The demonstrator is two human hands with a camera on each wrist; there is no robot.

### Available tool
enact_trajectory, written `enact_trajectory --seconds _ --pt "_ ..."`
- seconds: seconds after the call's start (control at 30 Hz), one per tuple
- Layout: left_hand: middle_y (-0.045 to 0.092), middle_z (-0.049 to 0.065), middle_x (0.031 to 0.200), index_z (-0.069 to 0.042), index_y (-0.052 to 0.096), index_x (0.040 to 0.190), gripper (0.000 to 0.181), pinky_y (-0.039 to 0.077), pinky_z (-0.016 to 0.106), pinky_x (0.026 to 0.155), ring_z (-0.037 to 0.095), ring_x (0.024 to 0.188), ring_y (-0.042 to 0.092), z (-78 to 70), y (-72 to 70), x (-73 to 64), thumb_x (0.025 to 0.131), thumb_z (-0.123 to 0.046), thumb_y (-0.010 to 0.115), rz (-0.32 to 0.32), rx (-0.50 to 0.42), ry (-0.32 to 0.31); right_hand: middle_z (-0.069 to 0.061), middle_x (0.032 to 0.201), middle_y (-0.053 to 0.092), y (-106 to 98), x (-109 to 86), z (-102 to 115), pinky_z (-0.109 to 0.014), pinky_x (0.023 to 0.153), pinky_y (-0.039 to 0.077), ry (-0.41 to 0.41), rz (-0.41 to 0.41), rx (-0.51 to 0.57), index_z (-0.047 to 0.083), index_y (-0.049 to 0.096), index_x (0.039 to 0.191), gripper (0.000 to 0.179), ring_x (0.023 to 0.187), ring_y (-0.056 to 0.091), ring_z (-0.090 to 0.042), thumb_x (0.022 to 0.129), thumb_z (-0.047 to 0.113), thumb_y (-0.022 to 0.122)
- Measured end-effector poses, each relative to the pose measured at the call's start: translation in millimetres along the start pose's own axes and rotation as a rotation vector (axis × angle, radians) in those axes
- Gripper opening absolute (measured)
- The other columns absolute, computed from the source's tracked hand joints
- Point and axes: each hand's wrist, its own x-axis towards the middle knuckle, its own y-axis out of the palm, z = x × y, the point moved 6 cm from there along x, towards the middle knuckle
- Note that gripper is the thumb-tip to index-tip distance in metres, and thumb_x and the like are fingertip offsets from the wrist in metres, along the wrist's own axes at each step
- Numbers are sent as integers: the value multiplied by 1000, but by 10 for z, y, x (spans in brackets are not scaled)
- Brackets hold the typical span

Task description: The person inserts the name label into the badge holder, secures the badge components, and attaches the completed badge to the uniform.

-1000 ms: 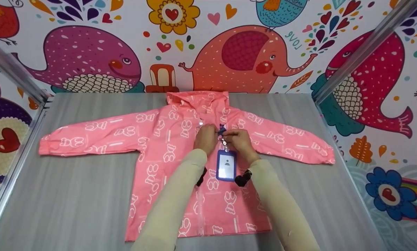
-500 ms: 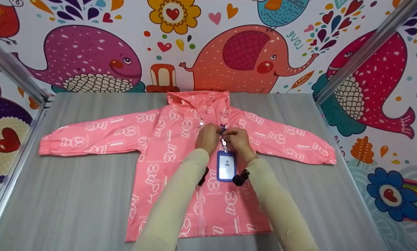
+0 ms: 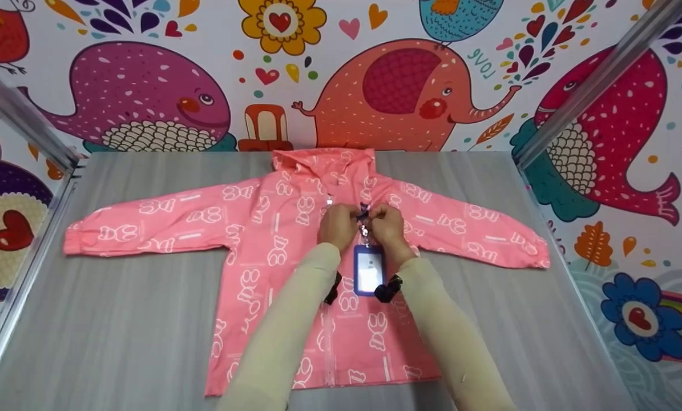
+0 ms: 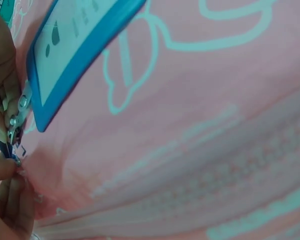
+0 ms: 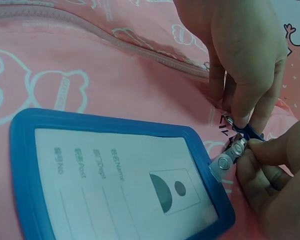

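Observation:
A pink hooded zip jacket (image 3: 295, 285) with white outline prints lies spread face up. On its chest is an ID badge (image 3: 369, 271) in a blue frame, with a clear snap strap (image 5: 223, 161) and a metal clip (image 5: 237, 144) at its top. My left hand (image 3: 339, 225) pinches the small dark blue piece (image 5: 250, 132) by the clip, close against the jacket. From the other side my right hand (image 3: 387, 228) pinches beside the clip, thumb and index finger together. The fingers partly hide the fastening in every view.
The jacket rests on a grey wood-grain table (image 3: 118, 331), sleeves stretched to both sides. Behind the table rises a white wall (image 3: 329, 114) printed with cartoon animals. Metal posts (image 3: 597, 85) stand at the back corners.
My right hand has shifted slightly left, its fingers now more bent at the clip. The badge has moved a little with it. My left hand stays nearly still.

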Motion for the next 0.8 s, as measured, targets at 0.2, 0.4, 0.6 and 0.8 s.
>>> enact_trajectory --seconds 0.2,0.4,0.6,0.8 --pt "78 6 98 -10 80 96 20 57 41 87 26 95 72 11 -22 7 84 1 68 -6 -24 -24 5 57 52 32 12 13 -16 49 39 -27 18 76 -6 53 66 14 54 49 -4 68 -20 55" --pt "78 4 98 -13 81 95 21 56 41 87 26 95 72 24 -34 26 84 -1 69 -2 -31 -46 7 57 51 33 10 36 -16 49 37 -50 31 84 -3 52 66 16 54 48 -4 66 -19 57" --pt "78 1 99 -17 81 95 24 56 41 87 24 97 72 27 -52 34 84 -1 66 9 -31 -83 9 56 45 45 -12 110 -18 51 34 -73 16 10 10 47 59 30 57 45 -7 64 -18 56" --pt "78 2 95 -21 81 95 24 57 43 81 27 91 73 -74 -65 31 85 -5 65 -36 116 -83 7 60 45 55 -26 126 -19 54 34 -89 -16 -29 12 45 59 32 61 44 -8 64 -17 56"
